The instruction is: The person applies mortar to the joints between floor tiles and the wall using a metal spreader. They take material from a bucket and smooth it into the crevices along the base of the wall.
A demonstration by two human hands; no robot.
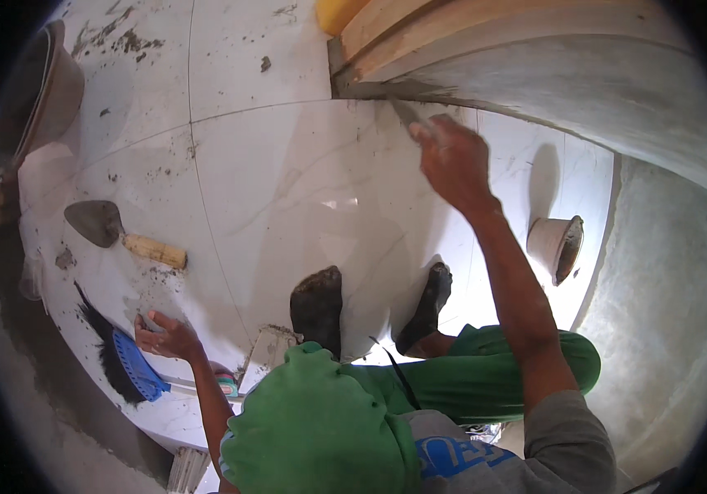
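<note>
My right hand (456, 160) is closed round a small tool with a narrow grey blade (403, 112); its handle is hidden in my fist. The blade's tip is close to the foot of a wall (551, 78), where it meets the white floor tiles (287, 177) beside a wooden frame (419, 37). Low on the left, my left hand (170, 336) hovers near a broom head with blue plastic and black bristles (133, 362); its fingers are apart. A trowel (96, 224) with a wooden handle lies on the tiles beyond that hand.
A large bucket (61, 95) stands at the far left. On the right, a small mortar-stained pail (553, 245) lies tipped near a grey strip (666, 288). Mortar crumbs (133, 41) dot the tiles. A yellow object (338, 13) sits beside the frame. My feet (317, 306) are in the middle.
</note>
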